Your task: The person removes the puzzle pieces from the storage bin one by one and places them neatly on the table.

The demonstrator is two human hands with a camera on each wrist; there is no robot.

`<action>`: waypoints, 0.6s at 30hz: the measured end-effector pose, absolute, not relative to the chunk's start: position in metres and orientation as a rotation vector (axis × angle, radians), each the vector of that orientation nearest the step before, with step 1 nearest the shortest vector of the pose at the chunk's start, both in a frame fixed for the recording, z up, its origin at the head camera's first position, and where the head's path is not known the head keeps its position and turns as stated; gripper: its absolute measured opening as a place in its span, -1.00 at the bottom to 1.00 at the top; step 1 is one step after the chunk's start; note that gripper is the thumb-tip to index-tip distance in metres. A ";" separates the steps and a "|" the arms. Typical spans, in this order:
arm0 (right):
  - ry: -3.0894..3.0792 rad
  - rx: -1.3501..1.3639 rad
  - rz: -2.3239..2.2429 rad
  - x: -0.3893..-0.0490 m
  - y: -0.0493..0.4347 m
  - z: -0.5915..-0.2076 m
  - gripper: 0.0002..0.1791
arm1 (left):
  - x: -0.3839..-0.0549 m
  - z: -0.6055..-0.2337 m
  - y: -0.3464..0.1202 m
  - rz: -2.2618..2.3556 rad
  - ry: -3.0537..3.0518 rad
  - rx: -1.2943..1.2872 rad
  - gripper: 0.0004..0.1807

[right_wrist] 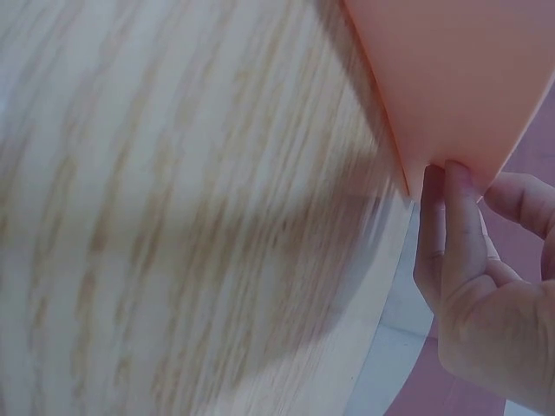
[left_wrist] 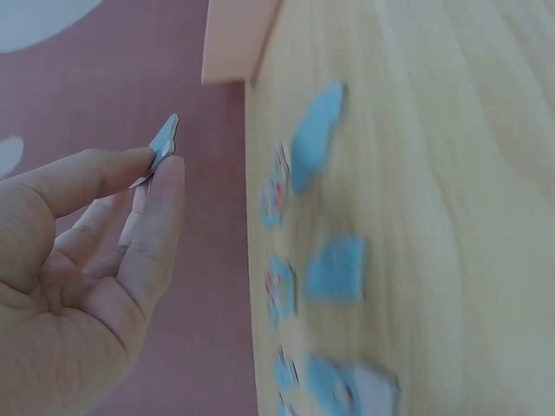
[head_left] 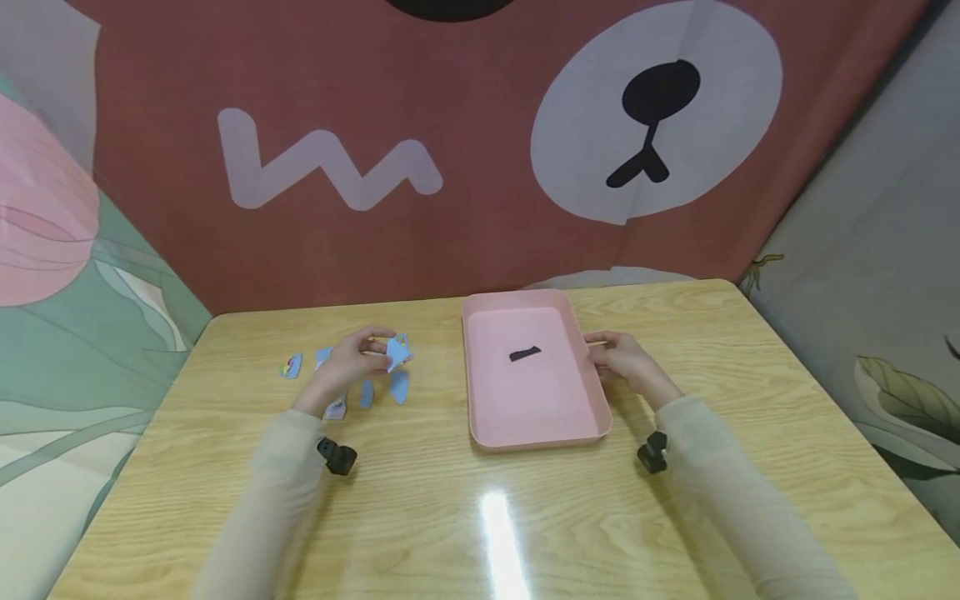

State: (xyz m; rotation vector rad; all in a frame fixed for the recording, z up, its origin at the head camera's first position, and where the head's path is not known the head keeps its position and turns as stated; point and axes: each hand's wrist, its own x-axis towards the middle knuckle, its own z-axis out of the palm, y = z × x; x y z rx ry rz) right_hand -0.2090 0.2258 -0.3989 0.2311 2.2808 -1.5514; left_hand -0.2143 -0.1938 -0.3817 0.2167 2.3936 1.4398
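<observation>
In the head view my left hand is raised above the left part of the table. Thumb and fingertips pinch a small, flat light-blue puzzle piece; its edge is thin and pale in the left wrist view. Beneath and around that hand lie several loose puzzle pieces, among them a plain blue one and a printed one. My right hand is at the right side of a shallow pink tray. Its fingers grip the tray's wall near the rim.
A narrow dark strip lies inside the tray. The wooden table ends at the back against a red-brown cloth with a printed cartoon face. A small black device sits on each wrist.
</observation>
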 end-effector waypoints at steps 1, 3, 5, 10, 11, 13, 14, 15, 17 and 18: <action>2.278 0.229 -1.555 -0.209 0.226 -0.398 -0.43 | -0.213 -0.383 -0.199 1.436 2.402 0.206 -0.42; 2.273 0.220 -1.563 -0.208 0.225 -0.398 -0.43 | -0.209 -0.384 -0.209 1.442 2.409 0.196 -0.42; 2.267 0.210 -1.574 -0.208 0.225 -0.399 -0.42 | -0.206 -0.385 -0.219 1.444 2.424 0.182 -0.41; 2.273 0.205 -1.573 -0.208 0.226 -0.400 -0.43 | -0.200 -0.387 -0.240 1.436 2.448 0.159 -0.40; 2.274 0.205 -1.574 -0.208 0.226 -0.400 -0.43 | -0.199 -0.387 -0.244 1.433 2.452 0.156 -0.41; 2.276 0.209 -1.574 -0.208 0.226 -0.400 -0.43 | -0.197 -0.388 -0.252 1.421 2.461 0.148 -0.42; 2.275 0.210 -1.576 -0.208 0.225 -0.400 -0.43 | -0.196 -0.389 -0.255 1.420 2.460 0.138 -0.42; 2.274 0.210 -1.576 -0.208 0.225 -0.400 -0.43 | -0.196 -0.389 -0.258 1.415 2.462 0.134 -0.42; 2.273 0.216 -1.577 -0.208 0.225 -0.400 -0.43 | -0.194 -0.391 -0.265 1.407 2.467 0.117 -0.42; 2.275 0.219 -1.573 -0.208 0.225 -0.400 -0.43 | -0.194 -0.392 -0.268 1.400 2.468 0.110 -0.41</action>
